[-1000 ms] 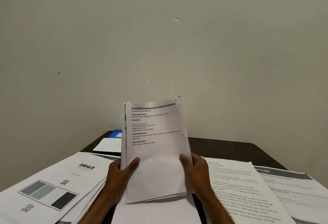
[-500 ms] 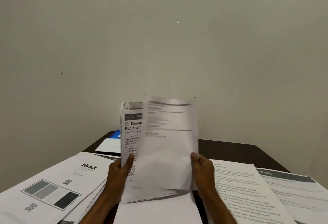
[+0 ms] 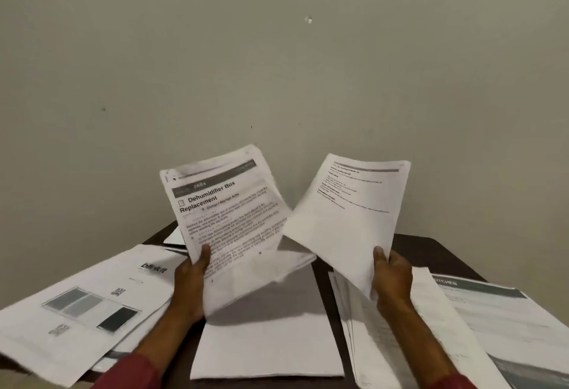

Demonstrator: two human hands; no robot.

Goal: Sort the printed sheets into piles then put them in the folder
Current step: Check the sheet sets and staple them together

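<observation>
Nearest, piles lie on the dark surface (image 3: 437, 253): a blinkit pile (image 3: 92, 302) left, a blank-topped pile (image 3: 268, 342) centre, a text pile (image 3: 431, 321) and a KITCHEN pile (image 3: 508, 327) right; above them the left hand (image 3: 191, 284) grips the unsorted stack (image 3: 234, 219) (top page headed Dehumidifier Box Replacement), while the right hand (image 3: 392, 280) pinches a single sheet (image 3: 348, 213) by its lower corner, apart from the stack. The risks, as I judge them: that corner pinch lets the sheet droop and land askew or on the wrong pile; the tilted stack could fan from the left thumb.
</observation>
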